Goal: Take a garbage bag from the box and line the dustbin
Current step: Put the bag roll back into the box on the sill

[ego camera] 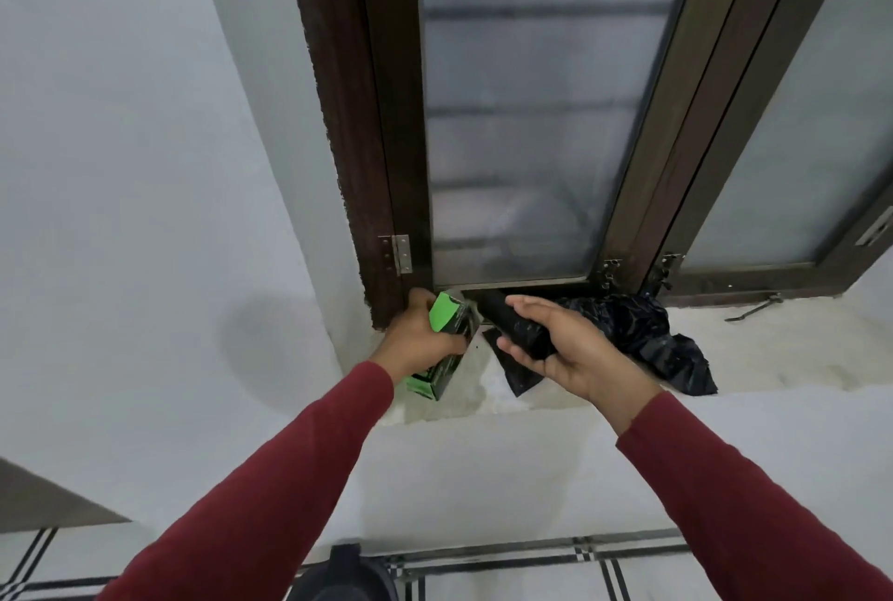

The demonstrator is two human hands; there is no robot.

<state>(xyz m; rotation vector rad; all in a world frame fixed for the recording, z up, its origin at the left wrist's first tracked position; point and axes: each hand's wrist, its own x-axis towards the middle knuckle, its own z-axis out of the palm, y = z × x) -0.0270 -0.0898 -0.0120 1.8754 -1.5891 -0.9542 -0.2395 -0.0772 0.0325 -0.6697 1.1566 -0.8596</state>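
My left hand (419, 338) grips a green and black garbage bag box (447, 344), tilted, its open top end pointing up toward the window corner. My right hand (568, 354) holds a black roll of garbage bags (512, 322) just right of the box's opening, with a loose flap hanging below it. A crumpled black garbage bag (647, 339) lies on the sill behind my right hand. A dark rounded object (345, 574) at the bottom edge may be the dustbin; only its top shows.
The white window sill (773, 359) runs to the right under a dark wooden window frame (381, 165) with frosted glass. A metal window stay (754, 308) lies on the sill at right. Below is a tiled floor (652, 576) with black lines.
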